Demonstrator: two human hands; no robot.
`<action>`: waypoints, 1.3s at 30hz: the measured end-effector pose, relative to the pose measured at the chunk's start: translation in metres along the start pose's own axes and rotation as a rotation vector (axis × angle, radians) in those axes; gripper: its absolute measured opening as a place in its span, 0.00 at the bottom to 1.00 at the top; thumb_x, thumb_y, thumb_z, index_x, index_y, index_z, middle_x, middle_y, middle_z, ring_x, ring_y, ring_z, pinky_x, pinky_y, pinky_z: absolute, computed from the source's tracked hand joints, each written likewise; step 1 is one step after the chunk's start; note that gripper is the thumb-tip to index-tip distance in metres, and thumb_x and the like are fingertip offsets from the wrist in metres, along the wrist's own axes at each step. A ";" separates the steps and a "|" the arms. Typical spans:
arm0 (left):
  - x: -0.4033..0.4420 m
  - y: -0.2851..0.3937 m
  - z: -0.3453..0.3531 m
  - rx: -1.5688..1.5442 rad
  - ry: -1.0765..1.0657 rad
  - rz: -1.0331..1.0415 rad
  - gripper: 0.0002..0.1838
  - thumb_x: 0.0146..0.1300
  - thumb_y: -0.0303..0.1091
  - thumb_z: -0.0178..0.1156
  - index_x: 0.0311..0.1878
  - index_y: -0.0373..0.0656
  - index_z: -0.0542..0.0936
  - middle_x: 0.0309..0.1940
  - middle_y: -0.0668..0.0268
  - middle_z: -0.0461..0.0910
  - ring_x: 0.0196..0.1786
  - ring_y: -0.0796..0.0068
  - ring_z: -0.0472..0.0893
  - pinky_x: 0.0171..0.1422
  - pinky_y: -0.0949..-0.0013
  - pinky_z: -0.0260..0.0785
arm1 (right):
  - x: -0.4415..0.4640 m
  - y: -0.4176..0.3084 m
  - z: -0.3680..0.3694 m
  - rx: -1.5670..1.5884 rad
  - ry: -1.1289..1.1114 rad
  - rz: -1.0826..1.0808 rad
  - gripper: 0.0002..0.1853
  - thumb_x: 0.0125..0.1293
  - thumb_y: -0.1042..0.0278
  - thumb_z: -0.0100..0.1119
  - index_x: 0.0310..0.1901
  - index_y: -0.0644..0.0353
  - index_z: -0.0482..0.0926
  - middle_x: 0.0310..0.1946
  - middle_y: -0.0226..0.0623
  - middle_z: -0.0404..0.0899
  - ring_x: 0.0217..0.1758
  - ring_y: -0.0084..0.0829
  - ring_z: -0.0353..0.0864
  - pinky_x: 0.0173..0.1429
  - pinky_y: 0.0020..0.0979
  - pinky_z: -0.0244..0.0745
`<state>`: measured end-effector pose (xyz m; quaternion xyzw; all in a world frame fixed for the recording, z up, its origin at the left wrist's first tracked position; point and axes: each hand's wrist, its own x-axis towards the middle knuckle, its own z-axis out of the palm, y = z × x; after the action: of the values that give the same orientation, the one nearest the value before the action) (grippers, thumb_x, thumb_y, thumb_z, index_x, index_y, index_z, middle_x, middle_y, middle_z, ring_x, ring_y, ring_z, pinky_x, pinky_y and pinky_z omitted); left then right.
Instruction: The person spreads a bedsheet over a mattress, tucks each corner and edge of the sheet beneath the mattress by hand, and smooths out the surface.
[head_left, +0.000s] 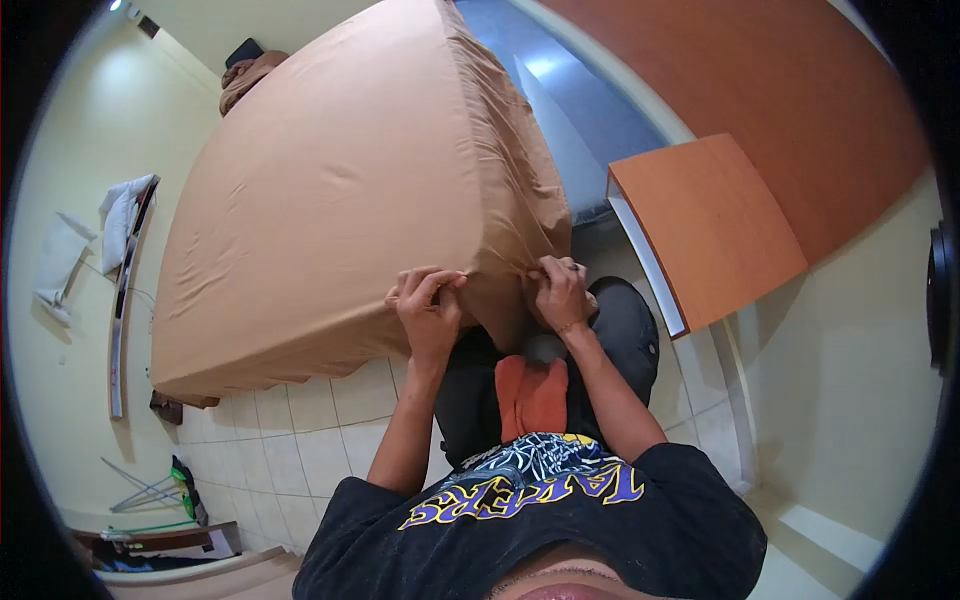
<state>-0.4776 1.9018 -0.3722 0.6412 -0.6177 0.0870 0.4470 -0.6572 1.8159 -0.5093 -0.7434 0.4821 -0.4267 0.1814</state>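
Observation:
A tan sheet (340, 180) covers the bed, its top mostly smooth with a few small creases and its side hanging in folds. At the near corner, my left hand (428, 298) pinches the sheet's edge with bent fingers. To its right, my right hand (560, 292) grips the hanging fabric just past the corner. Between the two hands a flap of the sheet droops toward my knees. An orange-red cloth (532, 396) lies at my lap, below the flap.
A wooden cabinet (708, 230) juts out right of the bed. White pillows (120, 225) are at the far left, by a narrow shelf or frame. A dark brown bundle (250, 80) rests at the bed's far end. Tiled floor (320, 455) shows below the bed.

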 end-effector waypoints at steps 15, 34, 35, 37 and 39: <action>-0.011 -0.033 -0.048 0.034 0.108 -0.012 0.08 0.54 0.28 0.71 0.38 0.49 0.87 0.34 0.69 0.81 0.41 0.68 0.79 0.52 0.63 0.65 | 0.000 0.024 -0.038 -0.168 0.038 -0.149 0.07 0.57 0.75 0.59 0.36 0.51 0.80 0.28 0.30 0.82 0.39 0.39 0.77 0.48 0.40 0.63; -0.013 -0.071 -0.053 -0.078 -0.018 0.023 0.06 0.54 0.20 0.66 0.33 0.43 0.83 0.32 0.65 0.82 0.39 0.64 0.79 0.46 0.62 0.70 | -0.018 0.042 0.007 -0.196 -0.019 -0.131 0.04 0.59 0.75 0.54 0.31 0.52 0.76 0.29 0.30 0.80 0.38 0.39 0.75 0.46 0.40 0.61; -0.012 -0.073 -0.054 -0.112 -0.046 -0.001 0.06 0.54 0.21 0.67 0.34 0.43 0.83 0.32 0.66 0.82 0.39 0.64 0.79 0.46 0.62 0.70 | -0.021 0.043 0.010 -0.195 -0.011 -0.120 0.04 0.59 0.75 0.54 0.31 0.52 0.76 0.29 0.30 0.80 0.38 0.39 0.75 0.46 0.40 0.61; -0.010 -0.077 -0.054 -0.148 -0.085 -0.014 0.06 0.54 0.22 0.68 0.35 0.43 0.84 0.33 0.66 0.82 0.39 0.64 0.79 0.46 0.62 0.70 | -0.022 0.038 0.011 -0.163 -0.035 -0.076 0.04 0.60 0.74 0.54 0.31 0.52 0.76 0.29 0.29 0.81 0.38 0.39 0.76 0.47 0.41 0.62; -0.015 -0.075 -0.053 -0.143 -0.044 -0.007 0.07 0.54 0.23 0.68 0.36 0.43 0.84 0.33 0.67 0.82 0.41 0.64 0.80 0.47 0.62 0.70 | -0.020 0.039 0.012 -0.167 -0.026 -0.064 0.03 0.60 0.73 0.54 0.32 0.52 0.76 0.29 0.29 0.81 0.38 0.39 0.76 0.46 0.41 0.61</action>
<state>-0.3921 1.9361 -0.3859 0.6114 -0.6298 0.0268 0.4784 -0.6729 1.8135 -0.5522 -0.7763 0.4896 -0.3811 0.1112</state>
